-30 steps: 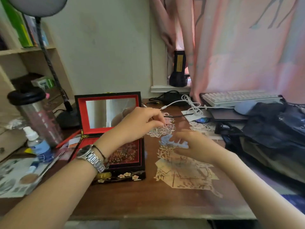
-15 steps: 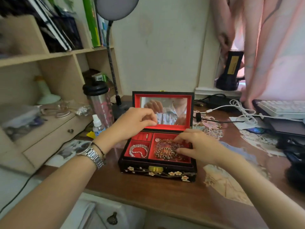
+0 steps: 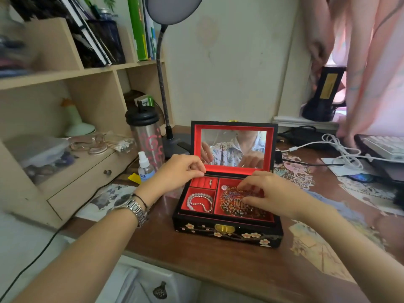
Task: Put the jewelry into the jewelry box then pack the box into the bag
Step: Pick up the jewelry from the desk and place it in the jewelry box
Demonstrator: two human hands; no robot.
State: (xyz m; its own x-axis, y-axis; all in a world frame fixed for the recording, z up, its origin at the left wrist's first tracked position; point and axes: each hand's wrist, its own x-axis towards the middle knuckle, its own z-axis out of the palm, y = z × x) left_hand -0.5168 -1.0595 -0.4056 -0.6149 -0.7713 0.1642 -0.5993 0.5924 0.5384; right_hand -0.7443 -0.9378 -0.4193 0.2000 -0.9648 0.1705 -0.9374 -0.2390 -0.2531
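Jewelry box (image 3: 227, 230): lid open, on the surface (image 3: 196, 254). Pearl bracelet (image 3: 200, 202) and ring (image 3: 210, 183) lie in the small left compartments; a beaded piece (image 3: 231, 201) is pressed into the large compartment by the right hand (image 3: 265, 194), fingers loosely curled. Left hand (image 3: 179, 171): fingertips pinched at the lid's edge; whether anything is held cannot be told. Bag: not seen. Risk: beads left above the rim are likely caught when the lid is shut.

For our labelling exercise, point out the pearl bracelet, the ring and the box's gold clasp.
pearl bracelet (image 3: 200, 202), head view, on its beads.
ring (image 3: 210, 183), head view, on its band.
gold clasp (image 3: 224, 228), head view, on its middle plate.
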